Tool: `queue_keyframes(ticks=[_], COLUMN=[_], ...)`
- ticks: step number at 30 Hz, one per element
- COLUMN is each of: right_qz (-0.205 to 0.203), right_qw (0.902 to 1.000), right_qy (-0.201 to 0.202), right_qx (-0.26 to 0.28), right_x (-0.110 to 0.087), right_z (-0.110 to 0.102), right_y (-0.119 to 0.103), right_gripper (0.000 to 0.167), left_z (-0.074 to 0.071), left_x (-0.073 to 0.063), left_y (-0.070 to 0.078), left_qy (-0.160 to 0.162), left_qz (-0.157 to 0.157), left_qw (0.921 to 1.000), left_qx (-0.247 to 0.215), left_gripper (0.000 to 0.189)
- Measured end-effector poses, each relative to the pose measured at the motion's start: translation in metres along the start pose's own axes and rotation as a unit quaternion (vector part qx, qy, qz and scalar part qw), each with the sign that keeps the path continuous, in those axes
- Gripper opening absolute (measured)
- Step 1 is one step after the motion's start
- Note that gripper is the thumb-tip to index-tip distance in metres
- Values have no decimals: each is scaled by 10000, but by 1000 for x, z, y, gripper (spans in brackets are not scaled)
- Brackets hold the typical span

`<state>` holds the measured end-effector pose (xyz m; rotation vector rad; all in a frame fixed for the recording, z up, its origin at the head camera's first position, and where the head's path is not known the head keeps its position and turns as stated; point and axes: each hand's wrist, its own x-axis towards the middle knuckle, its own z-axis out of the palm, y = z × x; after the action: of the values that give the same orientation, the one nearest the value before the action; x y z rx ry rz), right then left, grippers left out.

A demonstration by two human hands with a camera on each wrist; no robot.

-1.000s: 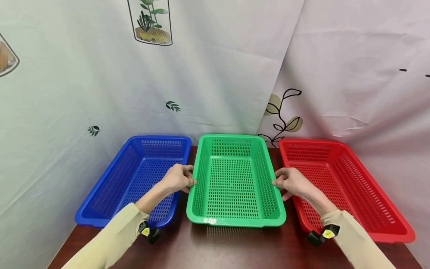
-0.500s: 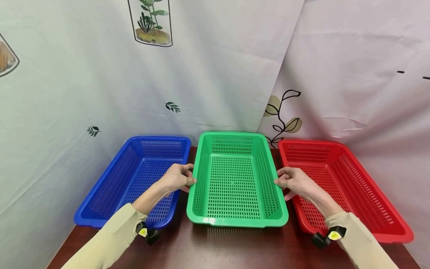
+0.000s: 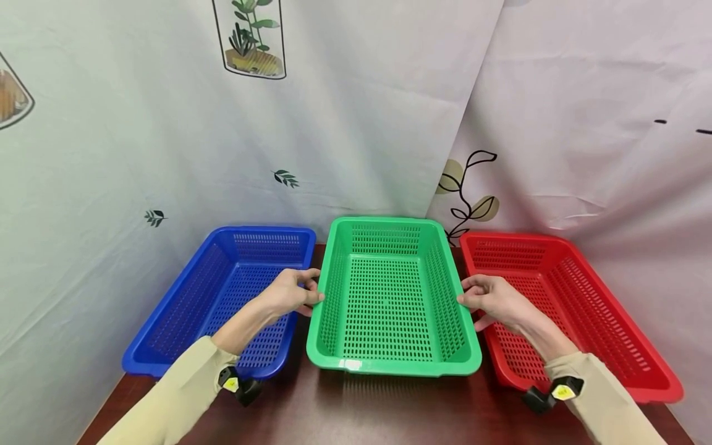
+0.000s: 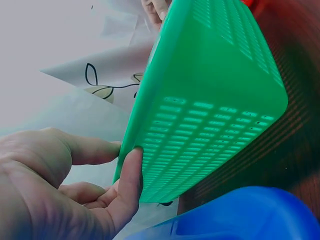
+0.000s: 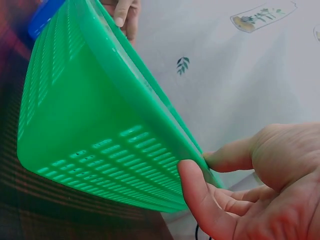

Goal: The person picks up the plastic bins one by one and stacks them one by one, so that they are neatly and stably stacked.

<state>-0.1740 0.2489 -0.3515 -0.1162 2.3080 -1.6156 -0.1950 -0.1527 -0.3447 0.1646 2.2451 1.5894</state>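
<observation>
A green slotted plastic basket (image 3: 389, 369) sits in the middle between two others. My left hand (image 3: 305, 292) grips its left long rim and my right hand (image 3: 474, 298) grips its right long rim. In the left wrist view my thumb (image 4: 132, 172) presses the green basket (image 4: 210, 115) under its rim while the fingers curl over the top. In the right wrist view my right hand (image 5: 215, 175) pinches the rim of the green basket (image 5: 85, 125) the same way. The basket's underside shows above the dark table, so it hangs a little off the surface. It holds nothing.
A blue basket (image 3: 186, 303) lies close on the left and a red basket (image 3: 603, 309) close on the right, both with nothing in them. All stand on a dark wooden table (image 3: 356, 411). Printed cloth (image 3: 167, 136) hangs behind and at both sides.
The green basket has risen slightly and looks a bit larger, with its far edge higher. Both hands keep their grip on its rims and have moved up with it.
</observation>
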Motion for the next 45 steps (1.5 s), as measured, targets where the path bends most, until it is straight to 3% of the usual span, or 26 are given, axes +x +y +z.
queue_keyframes(ticks=[33, 45], right_qz=[-345, -535], right_qw=[9988, 9975], right_qy=[-96, -158], right_qx=[335, 442], right_x=[-12, -11], right_z=[-4, 3], right_y=[-29, -36], right_gripper=[53, 48], left_z=[-26, -37], left_x=[-17, -24], left_y=[25, 30], left_qy=[-61, -55], left_qz=[304, 444], left_qw=[9995, 9990], left_qx=[21, 59], left_gripper=[69, 60])
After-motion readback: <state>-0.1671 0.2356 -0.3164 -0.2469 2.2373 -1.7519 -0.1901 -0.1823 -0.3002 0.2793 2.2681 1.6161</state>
